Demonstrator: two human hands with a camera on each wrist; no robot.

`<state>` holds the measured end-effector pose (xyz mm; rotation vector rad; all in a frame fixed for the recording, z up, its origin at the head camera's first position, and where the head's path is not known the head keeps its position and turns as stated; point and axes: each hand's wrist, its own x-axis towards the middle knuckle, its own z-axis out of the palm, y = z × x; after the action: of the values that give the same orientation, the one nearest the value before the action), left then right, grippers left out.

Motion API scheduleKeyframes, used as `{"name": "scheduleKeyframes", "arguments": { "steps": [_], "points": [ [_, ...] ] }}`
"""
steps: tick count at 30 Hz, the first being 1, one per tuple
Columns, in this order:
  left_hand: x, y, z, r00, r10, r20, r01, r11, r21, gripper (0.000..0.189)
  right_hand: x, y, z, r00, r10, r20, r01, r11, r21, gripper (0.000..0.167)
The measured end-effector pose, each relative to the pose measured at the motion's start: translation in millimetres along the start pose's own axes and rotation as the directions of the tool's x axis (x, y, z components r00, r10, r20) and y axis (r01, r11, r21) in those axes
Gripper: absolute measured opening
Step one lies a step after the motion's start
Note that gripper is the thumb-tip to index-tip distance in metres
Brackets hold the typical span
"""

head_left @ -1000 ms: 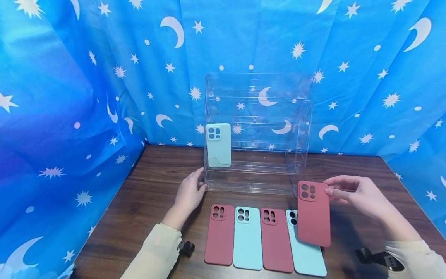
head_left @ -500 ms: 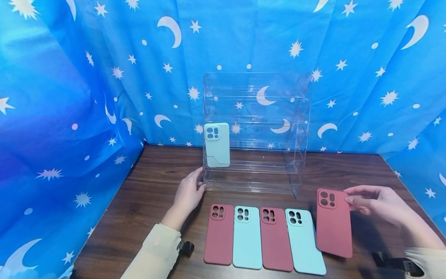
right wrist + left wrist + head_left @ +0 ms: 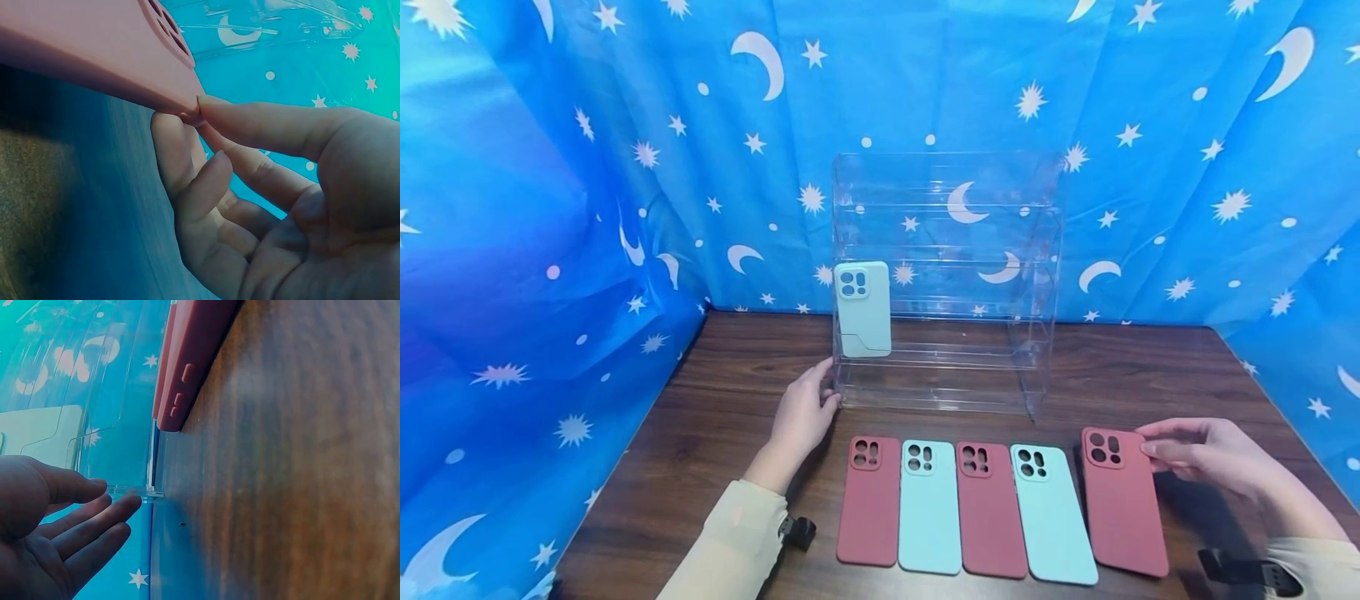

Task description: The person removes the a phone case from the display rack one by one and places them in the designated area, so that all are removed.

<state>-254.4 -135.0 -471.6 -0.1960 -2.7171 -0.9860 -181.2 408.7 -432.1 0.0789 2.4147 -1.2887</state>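
Note:
My right hand (image 3: 1221,457) pinches a dark red phone case (image 3: 1126,504) by its upper right corner, thumb on top and fingers beneath, as the right wrist view shows. The case slants low over the table, at the right end of a row of phone cases. My left hand (image 3: 801,412) is at the lower left corner of a clear plastic display rack (image 3: 936,408), its fingers nearly straight and its fingertips right at the edge in the left wrist view. A mint green phone case (image 3: 863,308) stands in the rack's left side, on a lower tier.
Left of the held case lie a red case (image 3: 868,512), a mint case (image 3: 929,521), another red case (image 3: 992,521) and another mint case (image 3: 1056,525), side by side. Blue curtains (image 3: 895,75) with moons and stars surround the dark wooden table (image 3: 730,350).
My right hand has carried the red phone case right and lowered it, from overlapping the last mint case to beside it. The left hand has stayed at the rack.

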Motion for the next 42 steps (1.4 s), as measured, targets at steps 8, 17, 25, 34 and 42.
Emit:
{"name": "scheduleKeyframes", "arguments": {
  "steps": [8, 17, 25, 34, 42],
  "points": [
    [0.1, 1.0, -0.6, 1.0, 0.003, 0.004, -0.003, 1.0, 0.001, 0.061, 2.9, 1, 5, 1.0, -0.011, 0.005, 0.011, 1.0, -0.027, 0.05],
    [0.6, 2.0, -0.1, 1.0, 0.011, -0.007, -0.011, 1.0, -0.001, 0.06, 3.2, 5, 9, 1.0, 0.027, 0.011, -0.027, 0.999, -0.029, 0.053],
    [0.4, 0.6, 0.1, 1.0, 0.008, -0.003, -0.008, 1.0, 0.001, 0.06, 5.6, 8, 15, 1.0, 0.001, -0.016, -0.002, 0.999, -0.052, 0.053],
    [-0.5, 1.6, -1.4, 1.0, 0.009, -0.008, -0.009, 1.0, -0.004, 0.06, 5.5, 12, 20, 1.0, -0.001, 0.01, 0.001, 0.999, -0.041, 0.053],
    [0.0, -0.3, -0.1, 1.0, 0.0, -0.007, 0.0, 1.0, -0.002, 0.061, 4.4, 11, 23, 1.0, -0.019, 0.0, 0.019, 0.999, -0.051, 0.053]
  ]
}}
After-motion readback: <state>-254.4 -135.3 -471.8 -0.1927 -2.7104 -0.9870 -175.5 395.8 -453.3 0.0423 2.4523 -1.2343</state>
